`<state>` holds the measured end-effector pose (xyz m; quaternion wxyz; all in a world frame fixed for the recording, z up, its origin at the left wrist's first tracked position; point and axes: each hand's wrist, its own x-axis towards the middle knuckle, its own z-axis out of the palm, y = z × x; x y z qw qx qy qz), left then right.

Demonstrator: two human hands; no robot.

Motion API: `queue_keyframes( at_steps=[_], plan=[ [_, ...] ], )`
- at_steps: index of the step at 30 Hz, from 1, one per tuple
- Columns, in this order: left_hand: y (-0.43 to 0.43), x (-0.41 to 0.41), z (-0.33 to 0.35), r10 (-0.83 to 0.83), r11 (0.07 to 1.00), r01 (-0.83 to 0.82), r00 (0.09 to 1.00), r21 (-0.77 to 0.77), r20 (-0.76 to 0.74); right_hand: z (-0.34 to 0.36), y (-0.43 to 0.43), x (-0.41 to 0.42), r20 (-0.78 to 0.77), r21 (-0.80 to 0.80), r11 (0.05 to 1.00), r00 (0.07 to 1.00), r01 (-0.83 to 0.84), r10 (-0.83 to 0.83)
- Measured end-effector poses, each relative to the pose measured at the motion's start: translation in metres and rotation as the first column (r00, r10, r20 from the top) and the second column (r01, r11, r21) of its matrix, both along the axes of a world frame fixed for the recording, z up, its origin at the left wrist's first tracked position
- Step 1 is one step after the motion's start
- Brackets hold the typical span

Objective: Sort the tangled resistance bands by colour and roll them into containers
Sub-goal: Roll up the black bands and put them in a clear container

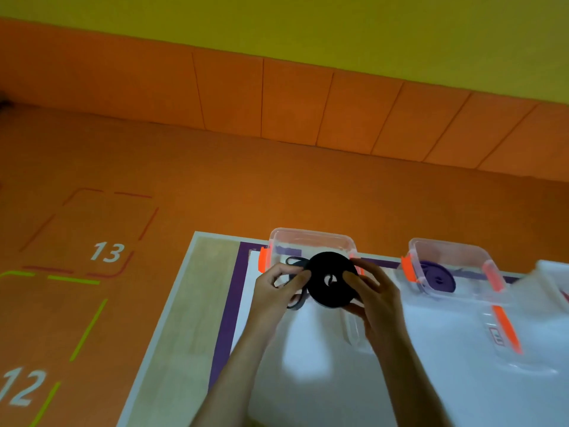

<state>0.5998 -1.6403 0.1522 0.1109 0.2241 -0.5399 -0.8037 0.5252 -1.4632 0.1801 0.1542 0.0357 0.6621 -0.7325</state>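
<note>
- Both hands are up over the table (191,303), w/ the black band (329,266) between them, wound into a flat round coil w/ a small hole in the middle.
- Left hand (277,291): thumb and fingers curled in, pinching the coil's left edge where the loose tail comes off. The tail loops out above and below that hand.
- Right hand (377,295): thumb laid on the coil's face near the hole, the other fingers curled round the right rim from behind.
- The coil is held up off the table, in front of the left container (311,234), a clear tub w/ orange latches. It covers most of the tub's opening from here, so I can't say what's inside.
- Right container (452,246): same sort of tub, apart to the right, w/ a purple band (438,278) rolled up inside.
- A clear lid (492,331) w/ an orange clip lies flat in front of the right tub. A clear strip by the right wrist is prob. another lid's edge, but it's blurred.
- The tabletop has a white sheet (431,380) edged w/ purple tape (229,309), and bare wood at the left.
- The orange floor (215,195) is marked "13" (107,251) and "12" (23,386). Beyond it are orange wall pads (292,97) w/ yellow wall above.
</note>
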Motion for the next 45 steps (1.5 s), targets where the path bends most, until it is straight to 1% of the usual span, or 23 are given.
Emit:
queue_keyframes(
  at_steps=[3, 4, 6, 9, 15, 18, 21, 24, 26, 28, 30, 32, 34, 36, 39, 42, 45],
  plan=[
    [-0.006, 0.005, -0.005, -0.051, 0.991, 0.051, 0.999, 0.120, -0.007, -0.009, -0.007, 0.012, 0.009, -0.040, 0.997, 0.998, 0.064, -0.064],
    [-0.008, 0.007, -0.006, -0.073, 0.989, 0.073, 0.997, 0.128, -0.001, -0.012, -0.012, 0.017, 0.013, -0.051, 0.996, 0.997, 0.075, -0.074],
    [-0.012, 0.011, -0.007, -0.089, 0.992, 0.086, 0.996, 0.091, 0.023, -0.017, -0.020, 0.029, 0.019, -0.061, 0.996, 0.997, 0.070, -0.069],
    [-0.020, 0.017, -0.011, -0.056, 0.997, 0.055, 0.998, 0.060, 0.022, -0.023, -0.029, 0.041, 0.033, -0.052, 0.999, 0.999, 0.006, -0.004],
    [-0.026, 0.023, -0.027, 0.073, 0.992, -0.079, 0.995, 0.096, 0.062, -0.024, -0.028, 0.033, 0.006, 0.148, 0.988, 0.999, -0.046, 0.046],
    [-0.024, 0.021, -0.034, 0.117, 0.991, -0.123, 0.989, 0.060, 0.094, -0.030, -0.025, 0.025, 0.067, 0.183, 0.981, 0.997, -0.058, 0.046],
    [-0.021, 0.011, -0.040, 0.214, 0.976, -0.216, 0.963, -0.010, 0.161, -0.039, -0.024, 0.017, 0.134, 0.146, 0.988, 0.991, -0.044, 0.024],
    [-0.014, -0.003, -0.045, 0.266, 0.964, -0.264, 0.944, -0.036, 0.194, -0.049, -0.026, 0.007, 0.171, 0.092, 0.996, 0.985, -0.003, -0.013],
    [-0.011, -0.014, -0.046, 0.250, 0.968, -0.242, 0.949, -0.065, 0.192, -0.057, -0.025, -0.002, 0.196, 0.049, 0.998, 0.980, 0.026, -0.035],
    [-0.009, -0.027, -0.043, 0.202, 0.977, -0.183, 0.957, -0.108, 0.206, -0.063, -0.023, -0.014, 0.235, -0.005, 0.998, 0.970, 0.057, -0.055],
    [-0.010, -0.042, -0.044, 0.158, 0.984, -0.135, 0.960, -0.113, 0.232, -0.069, -0.022, -0.029, 0.276, -0.044, 0.996, 0.959, 0.081, -0.066],
    [-0.011, -0.059, -0.046, 0.145, 0.987, -0.120, 0.951, -0.105, 0.272, -0.076, -0.022, -0.044, 0.307, -0.051, 0.995, 0.949, 0.087, -0.068],
    [-0.014, -0.079, -0.051, 0.157, 0.983, -0.119, 0.935, -0.137, 0.317, -0.087, -0.023, -0.061, 0.334, -0.044, 0.997, 0.941, 0.068, -0.049],
    [-0.016, -0.099, -0.060, 0.165, 0.979, -0.108, 0.919, -0.172, 0.359, -0.100, -0.026, -0.079, 0.362, 0.003, 0.999, 0.931, 0.044, -0.042],
    [-0.015, -0.127, -0.081, 0.169, 0.981, -0.112, 0.899, -0.161, 0.404, -0.125, -0.034, -0.110, 0.398, 0.156, 0.988, 0.915, -0.002, -0.061],
    [-0.014, -0.152, -0.105, 0.201, 0.972, -0.114, 0.855, -0.204, 0.479, -0.150, -0.042, -0.134, 0.411, 0.217, 0.970, 0.912, -0.109, 0.011],
    [-0.020, -0.172, -0.133, 0.220, 0.969, -0.112, 0.796, -0.220, 0.564, -0.171, -0.048, -0.150, 0.478, 0.255, 0.941, 0.875, -0.222, 0.076]
  ],
)
